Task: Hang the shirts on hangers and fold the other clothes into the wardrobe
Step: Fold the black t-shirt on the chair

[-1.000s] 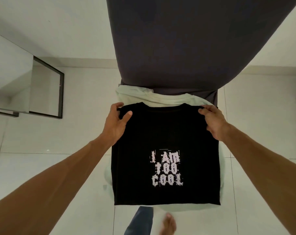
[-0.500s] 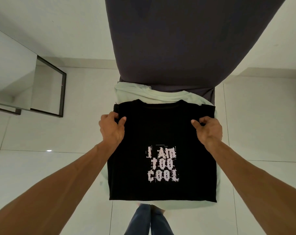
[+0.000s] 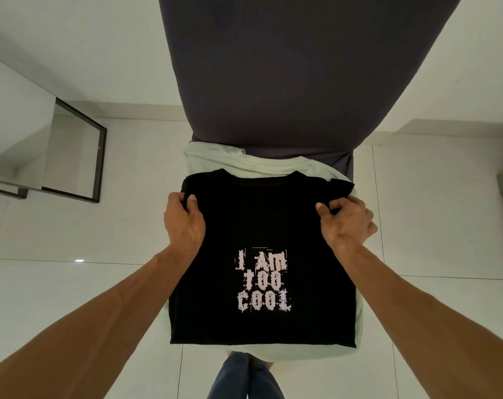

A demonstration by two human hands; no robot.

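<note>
Left hand [image 3: 184,223], right hand [image 3: 346,223] on shirt [image 3: 261,220] edges, tiled floor [image 3: 434,226] alongside

left hand [image 3: 184,223] grips black T-shirt [image 3: 261,226] left edge | right hand [image 3: 346,223] grips right edge | pale garment [image 3: 261,165] beneath

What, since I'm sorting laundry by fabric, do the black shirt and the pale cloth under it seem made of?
The black shirt: soft matte knit, probably cotton jersey; it bunches where the left hand and right hand grip it, and faint vertical ribs show. The pale cloth: soft matte fabric, lying in rounded folds; possibly cotton, fibre not certain.
</note>
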